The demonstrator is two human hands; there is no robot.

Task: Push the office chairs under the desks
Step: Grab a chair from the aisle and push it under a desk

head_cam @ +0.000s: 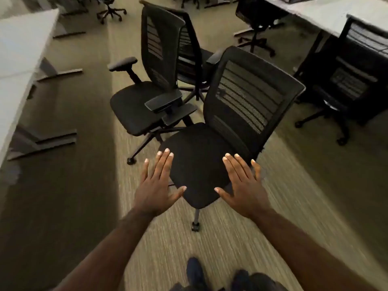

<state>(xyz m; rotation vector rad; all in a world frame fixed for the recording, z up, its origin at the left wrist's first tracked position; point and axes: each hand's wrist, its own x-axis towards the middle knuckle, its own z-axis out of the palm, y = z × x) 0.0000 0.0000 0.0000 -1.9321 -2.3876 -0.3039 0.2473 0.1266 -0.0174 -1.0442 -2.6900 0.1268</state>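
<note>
A black mesh-back office chair (201, 156) stands in the aisle right in front of me, its seat facing me. My left hand (156, 183) hovers flat over the seat's left front edge with fingers spread. My right hand (243, 183) is spread the same way over the seat's right front edge. Neither hand grips anything. A second black chair (144, 101) with armrests stands just behind and to the left, touching the first. A third chair (189, 53) is partly hidden behind that one.
A white desk (19, 51) runs along the left, with its metal feet (48, 141) on the carpet. Another white desk (327, 15) lies at the right, a chair (348, 80) tucked under it. More chairs stand at the back. My shoes (195, 274) show at the bottom.
</note>
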